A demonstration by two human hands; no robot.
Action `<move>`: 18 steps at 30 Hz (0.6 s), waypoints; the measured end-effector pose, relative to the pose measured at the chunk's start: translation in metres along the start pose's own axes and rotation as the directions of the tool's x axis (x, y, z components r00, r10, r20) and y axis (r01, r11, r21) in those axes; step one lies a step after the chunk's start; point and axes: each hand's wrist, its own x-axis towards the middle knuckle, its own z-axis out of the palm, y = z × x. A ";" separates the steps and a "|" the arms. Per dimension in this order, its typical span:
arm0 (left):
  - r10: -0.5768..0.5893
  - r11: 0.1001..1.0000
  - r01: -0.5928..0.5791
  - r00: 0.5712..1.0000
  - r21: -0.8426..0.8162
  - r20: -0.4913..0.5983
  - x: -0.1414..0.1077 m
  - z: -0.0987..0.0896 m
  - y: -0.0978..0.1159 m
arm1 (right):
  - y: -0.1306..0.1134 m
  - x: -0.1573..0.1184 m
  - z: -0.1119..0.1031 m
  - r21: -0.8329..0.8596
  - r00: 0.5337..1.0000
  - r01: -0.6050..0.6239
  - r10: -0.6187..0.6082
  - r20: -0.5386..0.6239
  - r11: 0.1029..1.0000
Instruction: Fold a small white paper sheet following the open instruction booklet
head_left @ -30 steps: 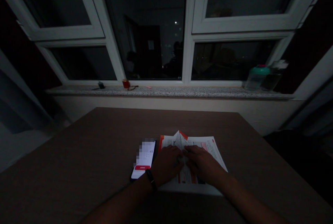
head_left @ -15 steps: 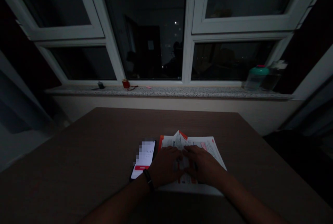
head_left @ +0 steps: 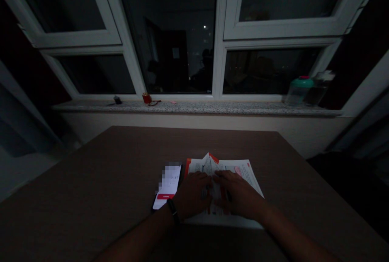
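Note:
A printed paper (head_left: 251, 179) with orange and red marks lies on the table in front of me. A creased fold of it stands up at the middle of its far edge. My left hand (head_left: 194, 193), with a dark band on its wrist, is on the left half, fingers and thumb curled onto the paper. On the right half, my right hand (head_left: 240, 193) mirrors it, fingers bent against the fold. The fingertips of both hands nearly meet at the middle. Paper shows between thumbs and forefingers; the exact grip is partly hidden in the dim light.
A lit phone (head_left: 168, 185) lies just left of the paper, beside my left wrist. Behind the brown table (head_left: 136, 144), a speckled window sill (head_left: 194, 108) carries a small red item (head_left: 146, 98), a small dark bottle (head_left: 117, 99) and a green-lidded clear container (head_left: 299, 89).
My thumbs have shifted slightly apart over the paper. Otherwise the hands, paper and phone stay almost where they were.

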 end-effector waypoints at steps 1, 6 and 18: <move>-0.002 1.000 0.002 1.000 0.003 -0.006 0.000 0.001 0.000 | 0.000 0.001 0.000 -0.002 1.000 -0.001 0.001 -0.020 1.000; -0.001 1.000 0.001 0.999 -0.007 -0.037 -0.002 0.005 0.000 | -0.001 0.006 0.002 -0.026 0.998 -0.021 0.019 -0.055 0.999; 0.018 1.000 -0.018 0.997 -0.009 -0.069 -0.004 0.014 -0.003 | 0.008 0.006 0.007 0.012 0.999 0.002 -0.001 -0.053 1.000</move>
